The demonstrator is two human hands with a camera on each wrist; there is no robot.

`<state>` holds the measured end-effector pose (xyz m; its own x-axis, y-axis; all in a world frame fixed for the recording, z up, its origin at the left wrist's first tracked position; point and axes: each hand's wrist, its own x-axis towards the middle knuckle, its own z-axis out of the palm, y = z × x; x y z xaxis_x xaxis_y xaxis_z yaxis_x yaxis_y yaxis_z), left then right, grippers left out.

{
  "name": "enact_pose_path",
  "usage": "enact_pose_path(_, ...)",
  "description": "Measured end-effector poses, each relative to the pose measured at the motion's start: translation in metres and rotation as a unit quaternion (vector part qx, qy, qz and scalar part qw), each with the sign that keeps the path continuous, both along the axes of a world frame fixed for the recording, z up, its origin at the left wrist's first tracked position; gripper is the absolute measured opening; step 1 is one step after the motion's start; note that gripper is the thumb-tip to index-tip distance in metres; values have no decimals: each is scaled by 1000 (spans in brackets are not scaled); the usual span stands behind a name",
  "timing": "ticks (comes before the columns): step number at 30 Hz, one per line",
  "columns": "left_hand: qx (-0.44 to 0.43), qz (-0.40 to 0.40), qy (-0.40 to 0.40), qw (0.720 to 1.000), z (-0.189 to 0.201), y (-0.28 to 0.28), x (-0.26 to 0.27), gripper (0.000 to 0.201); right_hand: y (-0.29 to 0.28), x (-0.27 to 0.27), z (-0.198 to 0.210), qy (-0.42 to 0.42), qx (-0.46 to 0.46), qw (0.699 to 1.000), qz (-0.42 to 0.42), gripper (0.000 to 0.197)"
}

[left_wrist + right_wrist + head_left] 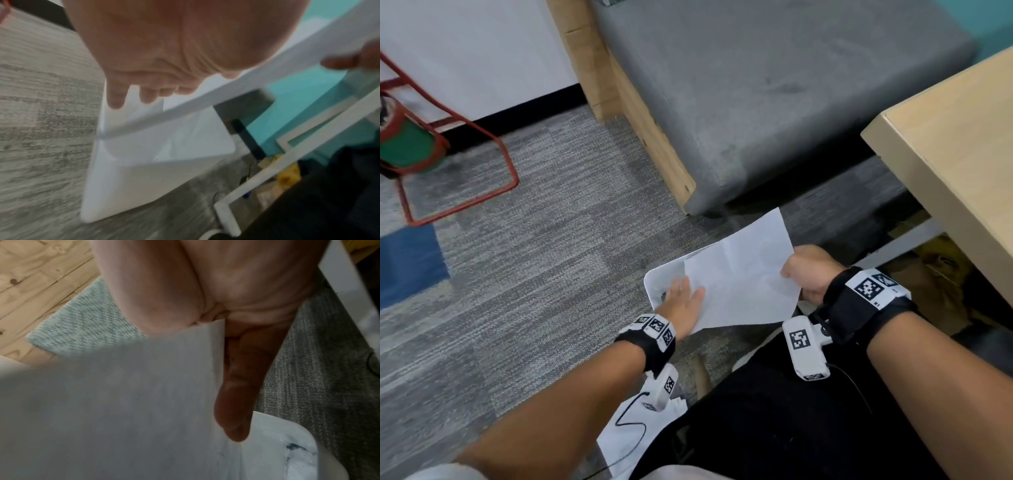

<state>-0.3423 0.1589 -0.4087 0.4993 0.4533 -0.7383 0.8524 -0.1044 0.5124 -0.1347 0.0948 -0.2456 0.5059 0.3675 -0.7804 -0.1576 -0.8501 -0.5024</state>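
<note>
A white sheet of paper hangs tilted just above a white rounded board that lies on the carpet. My right hand pinches the sheet's right edge between thumb and fingers. In the right wrist view the paper runs out of that hand, with one finger stretched along its edge and the board smudged dark below. My left hand lies flat with straight fingers on the sheet's left edge. From the left wrist its palm shows above the paper and the board.
A grey cushioned seat with a wooden frame stands ahead. A light wooden table juts in at the right. At the left are a red metal frame and a green can. More white paper lies by my knee.
</note>
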Motion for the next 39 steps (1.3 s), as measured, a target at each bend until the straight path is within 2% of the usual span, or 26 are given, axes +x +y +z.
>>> enact_pose_path(2, 26, 8, -79, 997, 28, 5, 3, 69, -3, 0, -8, -6, -13, 1000, 6, 32)
enact_pose_path(4, 35, -43, -191, 980, 70, -5, 23, 64, -3, 5, -19, -9, -21, 1000, 22, 33)
enact_pose_path(6, 20, -124, -245, 961, 92, -19, 39, 61, 0, 4, -22, -8, -13, 999, 28, 37)
enact_pose_path(7, 3, -159, -246, 956, 94, -27, 41, 62, 2, 0, -15, -12, -7, 999, 33, 38)
enact_pose_path(9, -39, -175, -208, 962, 90, -33, 34, 71, 3, -2, -6, -17, -3, 999, 33, 35)
enact_pose_path(12, -115, -160, -41, 980, 83, -26, 2, 77, -1, 6, -5, -42, -2, 999, 23, 33)
enact_pose_path(14, -79, -199, 65, 975, 78, -20, -24, 74, -5, 11, -11, -40, -1, 999, 18, 33)
enact_pose_path(16, -14, -184, 37, 982, 68, -12, -39, 67, -4, 10, -9, -38, -5, 999, 22, 34)
enact_pose_path(19, 47, -102, -105, 988, 62, -5, -30, 72, 0, 0, -1, -25, 2, 1000, 14, 33)
enact_pose_path(22, 58, -155, -204, 965, 76, -12, 0, 90, 4, -4, -1, -24, 11, 999, 22, 35)
enact_pose_path(23, 42, -192, -200, 960, 75, -16, 5, 98, 5, -4, 0, -24, 14, 999, 26, 34)
enact_pose_path(25, -2, -241, -130, 962, 63, -24, -2, 109, 6, -3, 2, -26, 20, 999, 27, 33)
enact_pose_path(27, -27, -256, -40, 965, 48, -24, -26, 105, 3, 1, 4, -34, 22, 999, 27, 31)
enact_pose_path(29, -16, -256, -15, 966, 48, -19, -45, 103, -2, 5, 6, -38, 11, 999, 26, 33)
enact_pose_path(30, -17, -233, -35, 972, 51, -13, -49, 105, -4, 7, 4, -38, 4, 999, 26, 34)
enact_pose_path(32, -43, -122, -115, 985, 64, -2, -40, 97, -7, 8, 1, -33, -11, 999, 35, 34)
enact_pose_path(34, -79, -15, -191, 978, 77, 5, -17, 80, -5, 6, 2, -27, -7, 999, 32, 33)
enact_pose_path(35, -99, 7, -197, 975, 86, 5, -4, 69, -4, 4, 5, -25, -6, 999, 31, 33)
enact_pose_path(37, -117, -8, -150, 982, 87, -3, 18, 56, -2, 3, 10, -19, 4, 999, 26, 30)
enact_pose_path(39, -95, -77, -27, 992, 66, -11, 20, 51, -3, 4, 14, -17, 14, 999, 26, 27)
